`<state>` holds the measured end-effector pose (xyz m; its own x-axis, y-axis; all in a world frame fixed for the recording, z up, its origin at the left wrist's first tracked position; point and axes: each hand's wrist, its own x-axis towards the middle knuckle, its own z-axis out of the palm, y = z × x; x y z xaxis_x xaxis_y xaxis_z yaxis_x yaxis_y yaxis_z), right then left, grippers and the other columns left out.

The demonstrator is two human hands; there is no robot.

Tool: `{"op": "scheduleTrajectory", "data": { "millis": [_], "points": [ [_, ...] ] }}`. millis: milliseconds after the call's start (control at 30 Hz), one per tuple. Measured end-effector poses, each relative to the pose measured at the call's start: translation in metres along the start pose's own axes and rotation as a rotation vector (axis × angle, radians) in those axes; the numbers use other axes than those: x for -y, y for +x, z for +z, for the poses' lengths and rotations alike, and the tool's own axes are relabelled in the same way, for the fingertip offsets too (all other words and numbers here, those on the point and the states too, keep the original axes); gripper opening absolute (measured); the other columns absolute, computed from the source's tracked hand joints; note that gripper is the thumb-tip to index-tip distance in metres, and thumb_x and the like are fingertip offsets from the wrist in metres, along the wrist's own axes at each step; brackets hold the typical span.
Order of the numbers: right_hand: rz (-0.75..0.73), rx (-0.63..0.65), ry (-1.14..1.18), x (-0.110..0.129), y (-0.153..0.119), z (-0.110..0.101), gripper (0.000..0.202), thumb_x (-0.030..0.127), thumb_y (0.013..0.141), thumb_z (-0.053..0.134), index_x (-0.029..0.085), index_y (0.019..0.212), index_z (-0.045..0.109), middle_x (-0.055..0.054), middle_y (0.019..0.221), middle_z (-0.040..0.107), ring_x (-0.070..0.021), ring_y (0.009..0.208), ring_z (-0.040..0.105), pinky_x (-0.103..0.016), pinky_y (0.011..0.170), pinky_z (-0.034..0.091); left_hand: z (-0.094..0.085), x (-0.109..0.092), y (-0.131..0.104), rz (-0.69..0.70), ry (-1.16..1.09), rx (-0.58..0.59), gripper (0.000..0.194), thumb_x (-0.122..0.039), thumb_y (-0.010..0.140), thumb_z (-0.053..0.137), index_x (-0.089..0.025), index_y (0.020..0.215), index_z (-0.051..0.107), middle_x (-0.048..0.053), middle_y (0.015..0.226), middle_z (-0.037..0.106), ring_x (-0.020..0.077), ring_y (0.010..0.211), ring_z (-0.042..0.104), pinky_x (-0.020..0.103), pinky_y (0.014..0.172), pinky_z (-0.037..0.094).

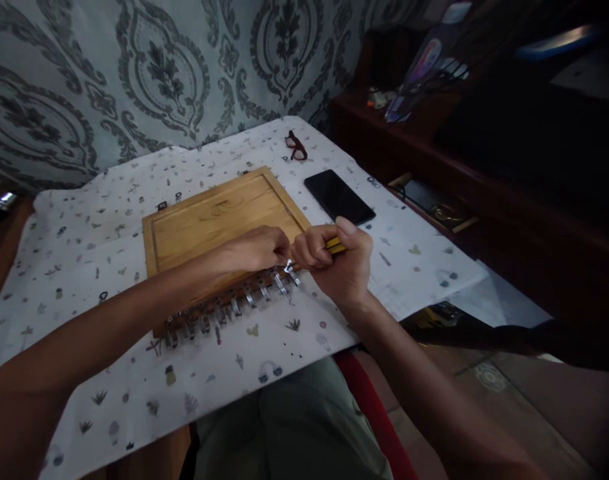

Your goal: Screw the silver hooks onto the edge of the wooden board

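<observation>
On the cloth lies a framed wooden board (219,213) with a row of shiny metal hooks or clips (235,305) along its near edge. My left hand (264,248) is closed at the board's near right corner, its fingertips pinched by the last clips; whatever sits between them is hidden. Pressed up against it is my right hand (339,257), wrapped round a slim yellow-handled tool (336,245). Only a short piece of that tool shows between thumb and fingers. One bright clip (290,272) stands just below where both hands meet.
A black smartphone (338,197) and dark red glasses (296,145) lie beyond the board on the printed tablecloth (254,333). To the right is dark wooden furniture with an open drawer (434,203) and a plastic bottle (424,63) on top. A patterned wall (164,67) borders the table's far side.
</observation>
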<state>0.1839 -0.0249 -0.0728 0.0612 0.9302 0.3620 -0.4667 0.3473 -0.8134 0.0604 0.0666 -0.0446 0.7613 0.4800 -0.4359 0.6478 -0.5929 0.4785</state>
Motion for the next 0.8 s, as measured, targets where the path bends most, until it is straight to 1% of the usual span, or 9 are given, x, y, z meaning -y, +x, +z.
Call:
{"op": "scheduleTrajectory", "data": {
  "millis": [133,233,333,433,533,600,667,733,800],
  "points": [
    [0.004,0.003,0.015,0.001,0.000,0.001,0.070,0.068,0.087,0.062,0.026,0.042,0.031,0.006,0.039,0.024,-0.0082,0.039,0.019,-0.029,0.042,0.017,0.001,0.007,0.004,0.044,-0.032,0.010,0.016,-0.022,0.088,0.063,-0.015,0.075,0.068,0.000,0.064,0.060,0.0147,0.067,0.054,0.028,0.064,0.036],
    [0.013,0.027,0.025,0.003,0.000,0.001,0.070,0.067,0.086,0.064,0.025,0.042,0.031,0.006,0.040,0.024,-0.0083,0.039,0.020,-0.029,0.042,0.017,0.002,0.011,0.005,0.050,-0.057,0.010,0.013,-0.022,0.087,0.063,-0.016,0.077,0.070,0.001,0.071,0.067,0.0151,0.070,0.058,0.027,0.065,0.039],
    [0.005,0.047,0.037,0.003,0.000,0.000,0.070,0.067,0.089,0.061,0.025,0.042,0.030,0.006,0.040,0.023,-0.0084,0.039,0.020,-0.028,0.042,0.018,0.003,0.015,0.003,0.061,-0.084,-0.010,0.014,-0.023,0.089,0.061,-0.016,0.085,0.073,0.003,0.080,0.073,0.0154,0.073,0.062,0.027,0.069,0.042],
    [-0.007,0.049,0.045,0.001,0.000,-0.001,0.069,0.065,0.090,0.060,0.025,0.042,0.030,0.007,0.040,0.022,-0.0084,0.039,0.019,-0.028,0.042,0.017,0.003,0.018,-0.003,0.083,-0.096,-0.048,0.018,-0.025,0.091,0.059,-0.016,0.092,0.074,0.004,0.088,0.075,0.0161,0.077,0.064,0.027,0.073,0.045],
    [-0.010,0.043,0.046,0.000,0.000,-0.001,0.068,0.064,0.091,0.059,0.025,0.043,0.031,0.007,0.041,0.023,-0.0083,0.040,0.018,-0.028,0.042,0.017,0.004,0.022,-0.013,0.093,-0.093,-0.094,0.017,-0.022,0.091,0.057,-0.016,0.092,0.074,0.004,0.089,0.075,0.0164,0.079,0.065,0.027,0.074,0.046],
    [-0.001,0.040,0.044,0.000,0.000,-0.002,0.068,0.066,0.090,0.058,0.025,0.043,0.030,0.007,0.041,0.022,-0.0084,0.039,0.018,-0.028,0.041,0.017,0.006,0.023,-0.021,0.081,-0.084,-0.128,0.018,-0.017,0.090,0.054,-0.015,0.092,0.073,0.004,0.089,0.075,0.0163,0.080,0.065,0.027,0.075,0.046],
    [0.014,0.036,0.033,0.001,0.000,-0.001,0.070,0.070,0.088,0.058,0.026,0.042,0.029,0.007,0.041,0.022,-0.0086,0.039,0.017,-0.029,0.041,0.016,0.010,0.021,-0.029,0.060,-0.071,-0.173,0.021,-0.016,0.092,0.052,-0.015,0.095,0.072,0.006,0.095,0.075,0.0169,0.084,0.066,0.029,0.078,0.047],
    [0.018,0.035,0.019,0.002,0.000,-0.001,0.072,0.073,0.088,0.056,0.026,0.042,0.029,0.006,0.040,0.022,-0.0086,0.038,0.017,-0.029,0.040,0.016,0.015,0.017,-0.037,0.045,-0.035,-0.226,0.021,-0.023,0.097,0.052,-0.015,0.101,0.072,0.008,0.103,0.074,0.0190,0.092,0.067,0.032,0.083,0.048],
    [0.020,0.030,0.008,0.002,0.000,-0.001,0.073,0.075,0.088,0.055,0.026,0.042,0.028,0.006,0.040,0.022,-0.0086,0.038,0.017,-0.029,0.041,0.016,0.022,0.010,-0.044,0.031,0.052,-0.269,0.024,-0.034,0.101,0.056,-0.015,0.102,0.071,0.010,0.106,0.072,0.0227,0.099,0.066,0.035,0.088,0.048]
  ]
}}
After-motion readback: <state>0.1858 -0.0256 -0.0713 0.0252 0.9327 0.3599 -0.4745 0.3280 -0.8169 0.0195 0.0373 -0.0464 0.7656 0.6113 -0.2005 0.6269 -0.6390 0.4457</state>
